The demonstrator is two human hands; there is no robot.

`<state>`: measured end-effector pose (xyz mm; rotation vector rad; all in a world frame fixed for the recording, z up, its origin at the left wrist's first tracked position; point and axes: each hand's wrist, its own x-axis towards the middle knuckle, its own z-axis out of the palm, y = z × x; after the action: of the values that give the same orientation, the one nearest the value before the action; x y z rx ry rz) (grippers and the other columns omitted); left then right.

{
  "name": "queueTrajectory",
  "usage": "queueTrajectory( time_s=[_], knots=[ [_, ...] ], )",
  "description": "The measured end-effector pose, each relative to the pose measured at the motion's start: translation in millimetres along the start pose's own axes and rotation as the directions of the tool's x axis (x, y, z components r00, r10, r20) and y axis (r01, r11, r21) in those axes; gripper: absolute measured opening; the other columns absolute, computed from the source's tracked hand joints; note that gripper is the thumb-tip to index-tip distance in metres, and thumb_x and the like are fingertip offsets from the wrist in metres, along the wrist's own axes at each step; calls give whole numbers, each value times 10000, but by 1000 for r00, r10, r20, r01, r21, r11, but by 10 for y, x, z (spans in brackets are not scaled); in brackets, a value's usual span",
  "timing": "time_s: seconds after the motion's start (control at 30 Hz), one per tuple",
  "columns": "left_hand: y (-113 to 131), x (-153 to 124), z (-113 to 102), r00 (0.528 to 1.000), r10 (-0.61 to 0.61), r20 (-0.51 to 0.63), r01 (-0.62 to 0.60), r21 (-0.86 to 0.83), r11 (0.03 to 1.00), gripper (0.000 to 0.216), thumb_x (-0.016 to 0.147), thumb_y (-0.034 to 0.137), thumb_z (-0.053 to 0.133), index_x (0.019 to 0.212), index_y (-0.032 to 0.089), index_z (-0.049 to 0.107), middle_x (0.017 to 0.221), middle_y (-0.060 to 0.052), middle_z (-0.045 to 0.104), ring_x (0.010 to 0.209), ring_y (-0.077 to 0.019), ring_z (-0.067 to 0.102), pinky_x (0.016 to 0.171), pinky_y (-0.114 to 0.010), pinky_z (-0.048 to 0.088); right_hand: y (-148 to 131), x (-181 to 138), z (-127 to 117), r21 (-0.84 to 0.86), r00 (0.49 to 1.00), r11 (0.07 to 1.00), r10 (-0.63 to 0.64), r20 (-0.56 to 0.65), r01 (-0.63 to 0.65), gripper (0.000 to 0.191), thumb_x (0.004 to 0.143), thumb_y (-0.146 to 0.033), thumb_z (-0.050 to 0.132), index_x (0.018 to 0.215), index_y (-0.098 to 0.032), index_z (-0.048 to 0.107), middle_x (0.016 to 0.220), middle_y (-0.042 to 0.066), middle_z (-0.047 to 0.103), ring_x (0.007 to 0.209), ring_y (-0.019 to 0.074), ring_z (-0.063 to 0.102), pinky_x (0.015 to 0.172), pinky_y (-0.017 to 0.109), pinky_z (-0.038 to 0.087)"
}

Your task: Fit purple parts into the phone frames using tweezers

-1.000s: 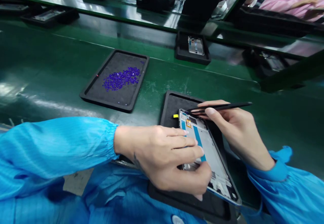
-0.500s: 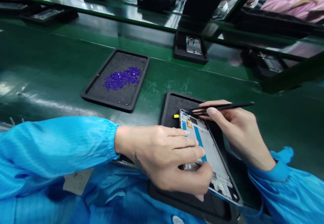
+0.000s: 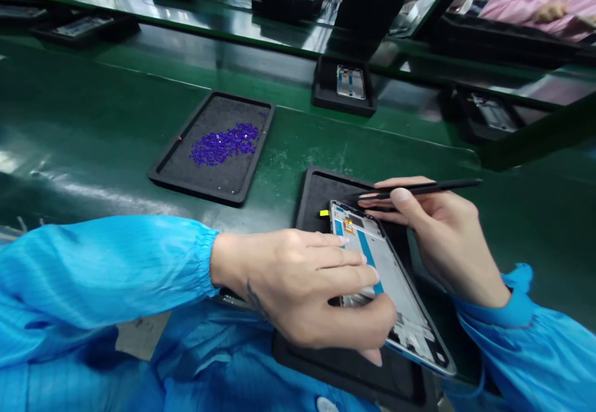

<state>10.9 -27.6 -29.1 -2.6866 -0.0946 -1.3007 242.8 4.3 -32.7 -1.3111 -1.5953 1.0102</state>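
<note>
A phone frame (image 3: pixel 395 288) with a blue strip and an orange flex part lies tilted in a black tray (image 3: pixel 321 195) in front of me. My left hand (image 3: pixel 307 288) grips its near left edge, thumb under, fingers across the top. My right hand (image 3: pixel 442 232) is closed on black tweezers (image 3: pixel 419 188), held level, tips just above the frame's far end. A small yellow tab (image 3: pixel 324 213) lies on the tray beside the frame's top corner.
A second black tray (image 3: pixel 167 173) holding several tiny purple parts sits to the left on the green belt (image 3: pixel 93 120). Farther back another tray (image 3: pixel 321 95) carries a phone frame. More trays and a person in pink are across the line.
My right hand and the tweezers have lifted slightly and shifted right. The far tray with a phone frame has drifted left along the belt. My left hand keeps its hold.
</note>
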Motion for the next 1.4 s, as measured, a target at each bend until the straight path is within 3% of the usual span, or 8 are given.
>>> queueTrajectory(
  time_s=[0.2,0.47,0.7,0.87,1.03,1.17,1.3,1.4],
  knots=[
    [6,22,-66,991,-130,32,132,-42,990,329,1009,337,500,931,117,732,909,-50,753,765,-130,701,728,-238,602,4,12,0,58,999,998,37,-18,-36,241,927,-452,666,1028,-238,713,956,62,763,902,233,751,796,333,633],
    [144,-35,60,997,-57,42,56,18,998,390,964,448,548,950,106,735,899,-85,751,782,-179,699,764,-296,611,18,4,14,75,1000,997,18,-23,-16,227,932,-448,664,1041,-254,711,957,49,761,909,225,750,802,326,639],
    [372,-149,116,930,-141,340,132,50,990,322,987,356,495,1025,105,693,1029,-119,716,938,-207,686,871,-329,584,1,0,52,62,1000,998,-12,-27,13,248,931,-450,662,1036,-228,696,960,54,752,946,234,741,859,380,625],
    [368,-176,162,918,-160,363,152,49,987,399,989,492,494,1004,123,647,1121,-90,685,1006,-197,649,876,-301,550,47,48,35,44,999,998,-33,4,33,351,908,-521,659,1050,-201,683,989,80,750,935,249,742,817,371,624],
    [331,-146,84,936,-35,352,46,-22,999,479,939,633,496,857,163,551,783,-16,615,744,-155,568,642,-302,430,117,130,-22,110,996,991,-79,-30,82,464,843,-607,680,1016,-177,673,970,104,744,940,275,740,798,386,633],
    [407,-186,-9,885,-39,464,15,56,998,562,903,732,445,758,189,432,631,27,477,575,-129,394,537,-318,250,122,146,-66,197,980,966,-145,-135,170,476,832,-601,685,1026,-167,669,972,106,739,947,269,736,802,393,636],
    [501,-288,-24,853,-61,518,-11,135,991,418,957,534,541,761,196,392,633,28,468,575,-133,387,488,-318,185,75,98,-81,249,967,940,-196,-161,232,454,846,-571,680,1026,-154,670,958,101,739,925,254,739,781,383,638],
    [537,-330,-20,774,-75,629,-23,147,989,347,918,454,627,808,205,412,688,23,504,619,-147,425,446,-310,173,34,58,-83,260,957,926,-233,-172,272,417,868,-538,665,1019,-150,673,954,98,737,913,245,740,762,371,638]
  ],
)
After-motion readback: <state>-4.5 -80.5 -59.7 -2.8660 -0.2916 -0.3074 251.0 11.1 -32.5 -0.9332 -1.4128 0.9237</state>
